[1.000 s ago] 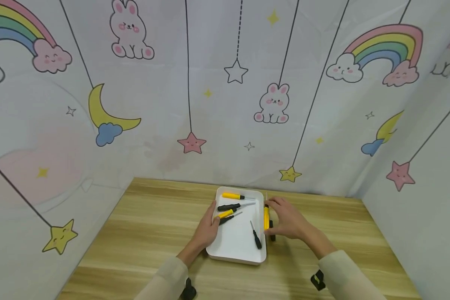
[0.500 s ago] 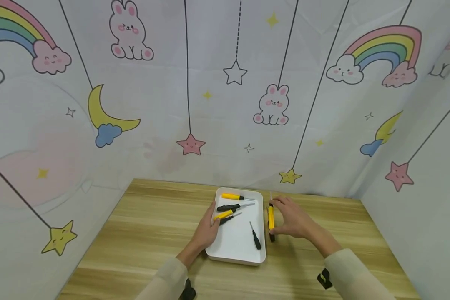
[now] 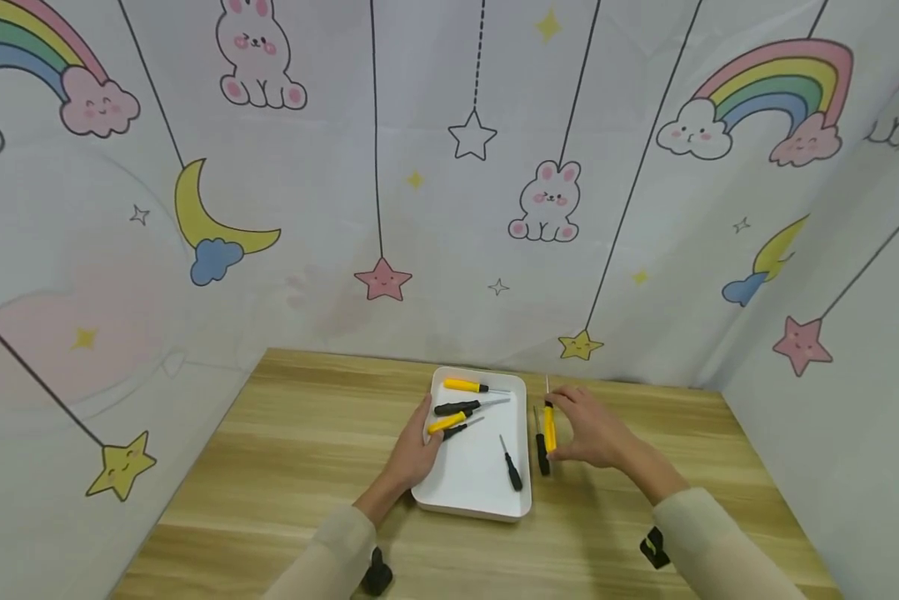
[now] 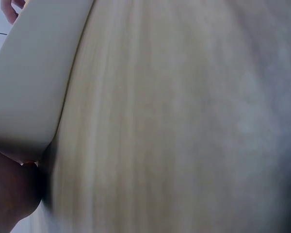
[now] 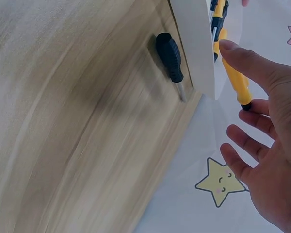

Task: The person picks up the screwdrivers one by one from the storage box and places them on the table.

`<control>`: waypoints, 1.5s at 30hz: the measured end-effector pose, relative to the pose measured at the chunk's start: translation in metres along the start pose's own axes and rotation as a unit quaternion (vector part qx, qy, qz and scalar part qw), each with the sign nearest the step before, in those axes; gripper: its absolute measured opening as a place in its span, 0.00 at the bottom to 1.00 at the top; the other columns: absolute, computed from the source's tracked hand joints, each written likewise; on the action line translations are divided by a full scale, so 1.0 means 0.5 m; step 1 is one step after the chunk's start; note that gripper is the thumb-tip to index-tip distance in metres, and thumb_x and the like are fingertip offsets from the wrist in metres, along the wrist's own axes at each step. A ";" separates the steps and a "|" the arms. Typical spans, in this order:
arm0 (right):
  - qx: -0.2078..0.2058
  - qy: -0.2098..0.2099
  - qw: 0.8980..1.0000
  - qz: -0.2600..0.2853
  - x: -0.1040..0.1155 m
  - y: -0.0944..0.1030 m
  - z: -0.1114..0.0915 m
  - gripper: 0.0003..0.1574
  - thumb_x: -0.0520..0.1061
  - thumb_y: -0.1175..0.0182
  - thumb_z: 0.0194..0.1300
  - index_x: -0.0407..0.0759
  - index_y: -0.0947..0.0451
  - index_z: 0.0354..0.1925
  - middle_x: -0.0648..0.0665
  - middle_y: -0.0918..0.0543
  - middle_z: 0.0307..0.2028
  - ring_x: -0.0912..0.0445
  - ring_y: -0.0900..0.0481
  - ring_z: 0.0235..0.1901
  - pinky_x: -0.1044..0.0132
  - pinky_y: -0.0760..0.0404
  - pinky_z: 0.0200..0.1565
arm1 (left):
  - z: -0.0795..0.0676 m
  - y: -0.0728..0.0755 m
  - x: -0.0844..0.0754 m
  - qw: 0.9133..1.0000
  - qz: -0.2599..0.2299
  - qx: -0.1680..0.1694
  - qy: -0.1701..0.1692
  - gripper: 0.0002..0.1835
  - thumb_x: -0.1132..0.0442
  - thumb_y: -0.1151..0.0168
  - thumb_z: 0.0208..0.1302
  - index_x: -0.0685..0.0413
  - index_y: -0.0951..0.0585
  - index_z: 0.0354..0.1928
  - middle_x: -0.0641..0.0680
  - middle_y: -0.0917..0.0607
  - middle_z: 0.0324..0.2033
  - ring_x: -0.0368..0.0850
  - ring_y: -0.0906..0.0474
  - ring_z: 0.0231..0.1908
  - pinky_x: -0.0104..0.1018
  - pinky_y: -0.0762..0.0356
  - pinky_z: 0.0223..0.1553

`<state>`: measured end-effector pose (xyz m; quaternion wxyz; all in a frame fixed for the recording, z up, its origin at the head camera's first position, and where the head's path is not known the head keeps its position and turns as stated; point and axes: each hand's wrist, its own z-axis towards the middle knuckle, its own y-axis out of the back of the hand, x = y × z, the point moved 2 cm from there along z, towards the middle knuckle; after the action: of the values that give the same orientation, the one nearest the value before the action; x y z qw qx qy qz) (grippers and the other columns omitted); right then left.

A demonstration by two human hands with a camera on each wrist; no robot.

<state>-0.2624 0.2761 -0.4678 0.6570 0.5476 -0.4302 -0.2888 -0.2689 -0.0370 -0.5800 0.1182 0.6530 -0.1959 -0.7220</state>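
My left hand (image 3: 413, 454) grips the left side of a white tray (image 3: 475, 487), thumb over its rim. Between the thumb and fingers of my right hand (image 3: 597, 432) is a yellow-handled screwdriver (image 3: 550, 429), its shaft pointing away from me, just off the tray's right side. In the right wrist view that yellow handle (image 5: 238, 83) spans from thumb tip to a finger. A black-handled screwdriver (image 3: 542, 455) lies on the table between the tray and this hand. Inside the tray are yellow screwdrivers (image 3: 461, 386) and black ones (image 3: 456, 409), with one black screwdriver (image 3: 512, 475) at the near right.
The wooden table (image 3: 307, 433) ends at a white curtain (image 3: 307, 208) printed with rabbits, stars and rainbows. A black object (image 3: 377, 575) sits beneath the left sleeve, another black piece (image 3: 653, 547) beside the right sleeve. The left wrist view shows mostly tray wall (image 4: 34, 77) and table.
My right hand has moved right with the yellow screwdriver, away from the tray's edge, uncovering the black screwdriver on the table. The left hand keeps its hold on the tray.
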 end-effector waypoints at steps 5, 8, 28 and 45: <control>0.006 0.000 1.000 -0.007 -0.006 -0.005 -0.005 0.60 0.56 0.15 0.51 0.34 0.30 0.74 0.35 0.27 0.70 0.36 0.29 0.68 0.36 0.27 0.67 | -0.006 0.000 0.005 1.000 0.000 0.001 0.003 0.37 0.64 0.46 0.81 0.56 0.48 0.85 0.61 0.45 0.83 0.61 0.49 0.81 0.60 0.50 0.80; 0.003 0.003 1.000 -0.011 -0.010 -0.009 -0.007 0.59 0.56 0.15 0.51 0.35 0.29 0.73 0.35 0.27 0.70 0.35 0.28 0.67 0.35 0.25 0.66 | -0.008 -0.002 0.009 1.000 0.003 0.001 0.004 0.38 0.64 0.46 0.81 0.56 0.48 0.85 0.60 0.45 0.83 0.61 0.49 0.81 0.60 0.50 0.80; 0.014 -0.010 1.000 -0.009 -0.038 -0.035 -0.010 0.60 0.56 0.15 0.50 0.35 0.29 0.74 0.34 0.27 0.70 0.34 0.29 0.68 0.33 0.26 0.66 | -0.004 -0.005 0.004 1.000 0.006 -0.001 0.006 0.37 0.65 0.48 0.82 0.56 0.49 0.85 0.59 0.45 0.83 0.59 0.50 0.82 0.58 0.50 0.80; 0.041 -0.036 0.998 0.014 -0.054 -0.071 -0.006 0.61 0.54 0.14 0.48 0.33 0.29 0.73 0.32 0.28 0.72 0.33 0.31 0.71 0.35 0.32 0.71 | -0.004 0.001 -0.001 1.000 -0.001 -0.003 0.000 0.37 0.65 0.47 0.82 0.56 0.48 0.85 0.60 0.46 0.83 0.61 0.50 0.82 0.60 0.49 0.79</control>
<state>-0.2690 0.2922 -0.5088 0.6227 0.5569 -0.4725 -0.2809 -0.2667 -0.0375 -0.5793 0.1193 0.6532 -0.1931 -0.7224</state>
